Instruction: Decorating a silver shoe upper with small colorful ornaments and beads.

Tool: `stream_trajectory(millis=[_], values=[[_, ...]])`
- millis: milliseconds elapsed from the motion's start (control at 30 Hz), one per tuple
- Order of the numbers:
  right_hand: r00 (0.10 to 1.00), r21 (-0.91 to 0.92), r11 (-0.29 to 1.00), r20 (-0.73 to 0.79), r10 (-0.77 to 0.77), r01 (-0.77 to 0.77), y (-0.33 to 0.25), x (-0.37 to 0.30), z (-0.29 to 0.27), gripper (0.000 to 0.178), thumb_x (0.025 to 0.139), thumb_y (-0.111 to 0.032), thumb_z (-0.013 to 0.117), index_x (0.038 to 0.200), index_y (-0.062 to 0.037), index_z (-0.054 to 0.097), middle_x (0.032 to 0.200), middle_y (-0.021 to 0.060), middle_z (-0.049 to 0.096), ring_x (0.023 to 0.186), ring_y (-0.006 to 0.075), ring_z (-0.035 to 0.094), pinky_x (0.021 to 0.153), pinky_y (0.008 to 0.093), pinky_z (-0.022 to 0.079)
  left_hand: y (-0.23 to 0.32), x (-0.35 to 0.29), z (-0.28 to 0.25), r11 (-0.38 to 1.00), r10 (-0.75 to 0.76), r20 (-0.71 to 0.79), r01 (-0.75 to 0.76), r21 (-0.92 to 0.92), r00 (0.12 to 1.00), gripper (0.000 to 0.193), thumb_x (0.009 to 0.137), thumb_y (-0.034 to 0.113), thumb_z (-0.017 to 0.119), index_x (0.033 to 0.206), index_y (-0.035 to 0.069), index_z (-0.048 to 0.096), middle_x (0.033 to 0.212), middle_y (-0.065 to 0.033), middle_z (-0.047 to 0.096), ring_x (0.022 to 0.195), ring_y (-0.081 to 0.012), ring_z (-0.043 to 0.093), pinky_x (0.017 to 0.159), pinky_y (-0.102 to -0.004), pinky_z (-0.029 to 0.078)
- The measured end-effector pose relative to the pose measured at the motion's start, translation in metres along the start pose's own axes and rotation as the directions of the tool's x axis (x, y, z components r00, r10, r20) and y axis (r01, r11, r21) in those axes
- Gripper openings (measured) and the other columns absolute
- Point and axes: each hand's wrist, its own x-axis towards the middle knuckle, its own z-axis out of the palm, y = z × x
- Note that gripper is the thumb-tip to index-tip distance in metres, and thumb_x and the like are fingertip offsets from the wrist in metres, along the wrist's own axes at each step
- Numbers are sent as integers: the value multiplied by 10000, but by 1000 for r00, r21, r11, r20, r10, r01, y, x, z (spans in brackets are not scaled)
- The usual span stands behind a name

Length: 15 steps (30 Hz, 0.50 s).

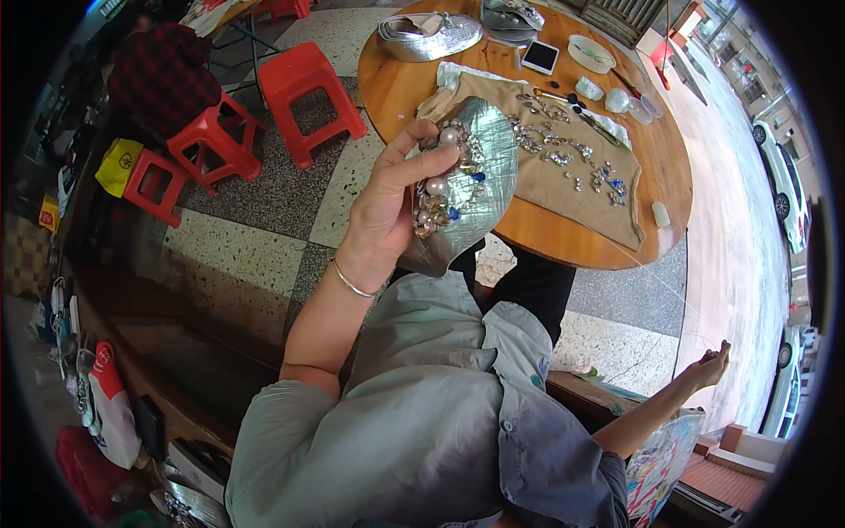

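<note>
My left hand (pixel 392 189) is closed around a silver, shiny shoe upper (pixel 488 167), held up above the near left part of the table. Large pearls, clear stones and blue stones form a dense band (pixel 440 189) along its edge, with my thumb lying over the beads. Far out to the right, my right hand (pixel 711 365) is raised at the end of an outstretched arm, fingers closed. A thin pale thread (pixel 664 286) runs from the table side toward it. Any needle is too small to see. Loose clear and blue stones (pixel 572 154) lie on a tan cloth (pixel 572 207).
The round wooden table (pixel 664 176) also bears a silver shoe (pixel 431 40), a white-framed device (pixel 540 57), a shallow bowl (pixel 591 55), pliers (pixel 598 128) and small clear bags (pixel 618 99). Red stools (pixel 308 92) and a seated person (pixel 163 79) are at the left.
</note>
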Motion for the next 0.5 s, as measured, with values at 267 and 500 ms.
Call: stream_trajectory(millis=[267,500], values=[[999,-100,995,-46,-13,8,18,-9,-2,143,803,-155,632,841,-17,634,708,1,593,473,36,326,429,165,262,-10,2,-4,993,24,-39,-19,117,999,387,680,-85,640,978,87,465,899,-98,581,791,-189,613,667,-306,535],[997,-17,999,60,-48,49,2,-11,0,155,802,-169,633,851,-22,637,742,6,606,477,34,322,427,168,255,-7,3,-16,993,13,-23,-10,115,1000,385,715,-87,590,1044,75,470,981,-92,569,855,-199,602,755,-334,519]])
